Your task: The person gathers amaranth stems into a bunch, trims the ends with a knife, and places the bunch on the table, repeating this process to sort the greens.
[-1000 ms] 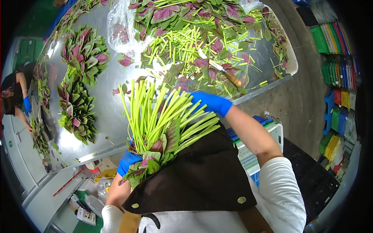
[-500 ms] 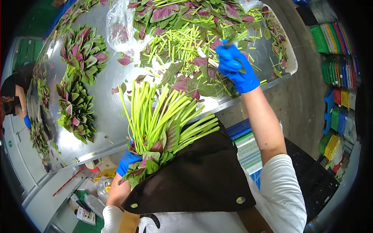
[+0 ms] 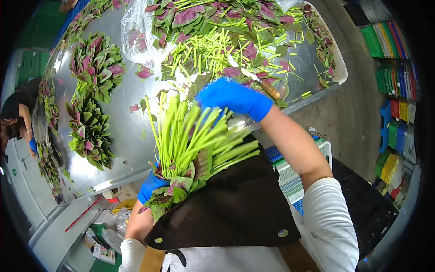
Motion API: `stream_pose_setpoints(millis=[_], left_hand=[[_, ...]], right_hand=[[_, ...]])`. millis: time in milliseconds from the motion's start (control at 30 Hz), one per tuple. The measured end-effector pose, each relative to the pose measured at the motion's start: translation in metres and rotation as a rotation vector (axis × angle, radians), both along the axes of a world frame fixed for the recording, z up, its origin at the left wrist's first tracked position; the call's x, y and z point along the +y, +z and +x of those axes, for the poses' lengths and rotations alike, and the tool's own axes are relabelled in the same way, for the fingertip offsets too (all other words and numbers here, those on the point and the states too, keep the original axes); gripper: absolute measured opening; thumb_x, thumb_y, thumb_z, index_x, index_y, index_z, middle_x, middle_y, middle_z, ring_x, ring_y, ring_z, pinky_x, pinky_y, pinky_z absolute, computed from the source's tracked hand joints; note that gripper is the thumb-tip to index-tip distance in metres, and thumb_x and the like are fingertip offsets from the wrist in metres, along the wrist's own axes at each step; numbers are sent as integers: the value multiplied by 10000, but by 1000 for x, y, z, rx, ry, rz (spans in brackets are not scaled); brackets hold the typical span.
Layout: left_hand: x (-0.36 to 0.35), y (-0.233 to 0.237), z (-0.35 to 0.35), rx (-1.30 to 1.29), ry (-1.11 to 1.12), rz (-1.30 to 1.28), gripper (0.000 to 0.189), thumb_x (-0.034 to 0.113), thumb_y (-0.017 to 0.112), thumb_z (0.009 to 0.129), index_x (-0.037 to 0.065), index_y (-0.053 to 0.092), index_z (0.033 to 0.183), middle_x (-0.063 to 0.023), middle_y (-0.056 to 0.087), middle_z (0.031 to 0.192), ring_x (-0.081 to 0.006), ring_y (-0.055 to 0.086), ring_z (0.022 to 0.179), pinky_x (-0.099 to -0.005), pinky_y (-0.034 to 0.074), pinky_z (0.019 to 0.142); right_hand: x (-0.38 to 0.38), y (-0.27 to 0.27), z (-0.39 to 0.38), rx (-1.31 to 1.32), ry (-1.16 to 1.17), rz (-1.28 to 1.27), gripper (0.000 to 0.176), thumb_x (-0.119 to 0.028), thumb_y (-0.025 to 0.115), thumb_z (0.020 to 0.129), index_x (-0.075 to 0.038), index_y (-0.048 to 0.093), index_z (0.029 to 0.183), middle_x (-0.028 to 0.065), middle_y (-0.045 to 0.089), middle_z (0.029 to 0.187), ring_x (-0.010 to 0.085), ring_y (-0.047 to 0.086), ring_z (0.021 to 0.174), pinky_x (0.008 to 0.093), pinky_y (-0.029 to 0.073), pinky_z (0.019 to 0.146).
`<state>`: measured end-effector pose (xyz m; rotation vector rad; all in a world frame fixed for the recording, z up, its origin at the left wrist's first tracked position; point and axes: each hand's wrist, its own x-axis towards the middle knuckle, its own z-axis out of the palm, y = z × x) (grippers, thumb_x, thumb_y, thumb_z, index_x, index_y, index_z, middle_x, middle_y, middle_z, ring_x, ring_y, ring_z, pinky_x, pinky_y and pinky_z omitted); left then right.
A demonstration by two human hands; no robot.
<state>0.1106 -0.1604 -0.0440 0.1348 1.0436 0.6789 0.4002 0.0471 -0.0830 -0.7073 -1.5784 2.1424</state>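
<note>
Faces a broad metal table [image 3: 132, 138] across the upper half of the frame. Wears a dark apron [image 3: 235, 199], lower centre. Rests against it a large leafy bunch [image 3: 181, 131], mid-frame, long stems fanned upward, tips uneven, seemingly only part-evened. Has a loose leafy heap [image 3: 217, 13] at top centre, apparently not yet gathered. Has an upper bundle [image 3: 96, 65] and a lower bundle [image 3: 89, 129] at upper left, compact and seemingly done. Has short stem pieces [image 3: 213, 50] strewn above centre, a sign of cutting already done. Shares the table with a co-worker [image 3: 21, 105] at the far left edge, bent beside more greens [image 3: 46, 165].

Holds the right hand [image 3: 235, 97], blue-gloved, at the stem tips near centre, fingers bent but blurred; cannot tell whether pinching. Grips the bunch's leafy part with the left hand [image 3: 151, 187], left of centre, fingers closed, partly hidden. Has a wooden-handled knife [image 3: 270, 90] lying among scraps, upper right of centre.
</note>
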Motion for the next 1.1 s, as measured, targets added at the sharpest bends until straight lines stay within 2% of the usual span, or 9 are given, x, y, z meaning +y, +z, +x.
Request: stream_pose_setpoints(millis=[67, 167, 300, 500, 633, 733, 867, 1000, 1100], left_hand=[[1, -2, 2, -6, -12, 23, 729, -38, 745, 699, 53, 399, 1334, -73, 520, 1254, -212, 513, 1170, -336, 415, 996], [2, -2, 2, -6, -36, 43, 731, -40, 744, 697, 53, 399, 1335, -73, 519, 1257, -210, 512, 1171, -336, 414, 996], [4, 0, 0, -2, -78, 50, 735, -43, 743, 694, 52, 400, 1336, -73, 518, 1261, -208, 512, 1171, -336, 412, 997], [9, 2, 2, 0, -150, 66, 740, -47, 742, 689, 52, 400, 1338, -72, 516, 1266, -205, 512, 1173, -335, 410, 998], [11, 3, 4, -5, -186, 79, 743, -50, 741, 686, 51, 400, 1339, -72, 515, 1270, -203, 511, 1173, -334, 408, 999], [12, 4, 4, -4, -218, 94, 746, -51, 740, 684, 51, 400, 1340, -72, 514, 1272, -201, 511, 1174, -334, 407, 999], [14, 5, 4, 21, -253, 121, 750, -54, 739, 681, 50, 401, 1341, -72, 513, 1276, -199, 511, 1175, -333, 405, 1000], [12, 3, 2, 48, -261, 127, 753, -57, 739, 677, 49, 401, 1342, -72, 512, 1280, -197, 511, 1176, -333, 404, 1001], [14, 1, 2, 84, -301, 144, 756, -59, 738, 675, 49, 401, 1343, -72, 511, 1282, -195, 510, 1176, -332, 402, 1001]], right_hand=[[26, -2, 23, 221, -648, -249, 181, -122, 635, 824, -33, 675, 976, 55, 663, 846, 76, 604, 762, 209, 488, 660], [17, 33, 48, -536, -200, 66, 113, -87, 612, 853, -68, 696, 927, 18, 662, 804, 56, 597, 706, 200, 483, 588], [-30, 115, 34, -277, -39, -60, 149, -94, 644, 831, -79, 706, 965, 42, 688, 911, 90, 617, 708, 227, 503, 626], [-80, 60, -18, -182, 8, 886, 310, -133, 627, 814, -119, 623, 1123, 43, 666, 953, 116, 627, 715, 277, 507, 660], [-38, 83, 21, 61, -36, -506, 164, -138, 597, 858, -69, 627, 1003, 51, 641, 872, 118, 624, 741, 270, 502, 616], [-6, 54, 54, 561, -352, -474, 213, -176, 588, 881, -41, 620, 1042, 66, 638, 932, 98, 607, 728, 236, 495, 632], [33, 13, 74, -508, -489, 118, 378, -234, 618, 868, -59, 555, 1197, 56, 630, 1023, 85, 588, 784, 207, 476, 687], [27, 46, 52, -257, -652, 155, 491, -147, 610, 843, -73, 488, 1312, 35, 545, 1253, 97, 565, 974, 259, 491, 779], [36, -43, 6, 3, -208, 114, 522, -173, 578, 866, -82, 435, 1359, 50, 477, 1312, 132, 531, 1053, 287, 419, 945]])
